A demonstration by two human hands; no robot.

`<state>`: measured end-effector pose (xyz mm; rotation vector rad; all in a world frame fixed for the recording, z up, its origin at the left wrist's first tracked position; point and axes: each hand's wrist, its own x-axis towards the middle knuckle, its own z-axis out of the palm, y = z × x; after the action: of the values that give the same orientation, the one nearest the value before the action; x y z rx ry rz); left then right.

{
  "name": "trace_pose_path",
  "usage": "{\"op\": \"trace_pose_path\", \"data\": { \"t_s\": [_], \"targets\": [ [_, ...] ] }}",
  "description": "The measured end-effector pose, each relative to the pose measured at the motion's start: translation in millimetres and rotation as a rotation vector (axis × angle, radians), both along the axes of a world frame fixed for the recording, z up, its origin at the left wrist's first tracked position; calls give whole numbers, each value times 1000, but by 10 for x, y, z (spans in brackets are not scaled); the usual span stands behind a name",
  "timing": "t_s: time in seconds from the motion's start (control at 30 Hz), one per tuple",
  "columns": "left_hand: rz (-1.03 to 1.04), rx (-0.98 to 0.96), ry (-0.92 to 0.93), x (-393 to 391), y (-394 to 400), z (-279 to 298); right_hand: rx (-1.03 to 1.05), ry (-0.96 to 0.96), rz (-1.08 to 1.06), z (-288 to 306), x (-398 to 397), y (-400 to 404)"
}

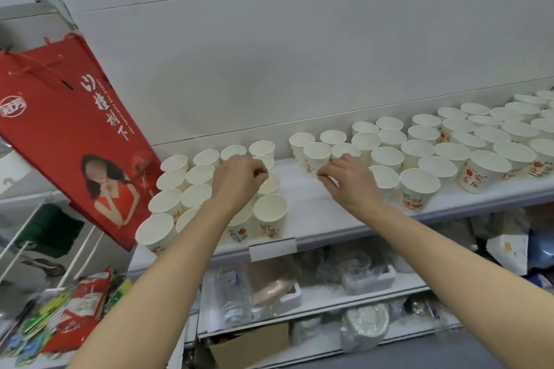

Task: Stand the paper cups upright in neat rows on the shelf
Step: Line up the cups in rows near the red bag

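— See where the paper cups are? All upright on the white shelf, one block at centre left of the frame, a longer spread running off to the upper right, and a bare strip between them.

— And the hands?

— The left hand hovers over the left block, fingers curled in close by a cup's rim. I can't tell whether it actually pinches it. The right hand has its fingers bent down just beside a printed cup at the near edge of the right group; again, touching or not, I can't say.

— So how would you do it well?

— I'd nudge by the rims, lightly. These cups look easy to tip. Line each one against its neighbour and close that gap without bumping the front row toward the shelf edge.
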<state>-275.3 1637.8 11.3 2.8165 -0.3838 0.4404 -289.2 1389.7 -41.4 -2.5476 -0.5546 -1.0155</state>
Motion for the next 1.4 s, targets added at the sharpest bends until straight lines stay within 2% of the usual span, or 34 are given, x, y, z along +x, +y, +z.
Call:
{"op": "trace_pose_path", "data": {
  "t_s": [0.13, 0.37, 0.5, 0.7, 0.83, 0.97, 1.03, 1.13, 1.23, 1.4],
  "targets": [
    [-31, 46, 11, 559, -500, 9, 20, 40, -48, 70, 395, -400],
    [-47, 329, 28, 1319, -1029, -159, 2, 215, -67, 175, 1086, -779],
    [-60, 355, 29, 1441, -1084, -242, -10, 310, -4, 186, 1340, -836],
    [-34, 411, 114, 1515, -1041, -221, 23, 466, -48, 170, 1561, -836],
    [-41, 525, 88, 1471, -1000, -160, 48, 532, -20, 171, 1605, -812],
    [-19, 608, 108, 1446, -915, -164, -19, 567, -1, 176, 1633, -772],
    [-36, 545, 133, 1428, -888, -168, -30, 577, 1, 172, 1648, -760],
    [-136, 331, 163, 1261, -1008, -105, -50, 594, -26, 177, 1679, -728],
    [-219, 380, 204, 1137, -1206, -102, -118, 619, -84, 196, 1696, -630],
    [-157, 389, 168, 1041, -1166, -160, -154, 667, -167, 245, 1687, -467]
  ]
}}
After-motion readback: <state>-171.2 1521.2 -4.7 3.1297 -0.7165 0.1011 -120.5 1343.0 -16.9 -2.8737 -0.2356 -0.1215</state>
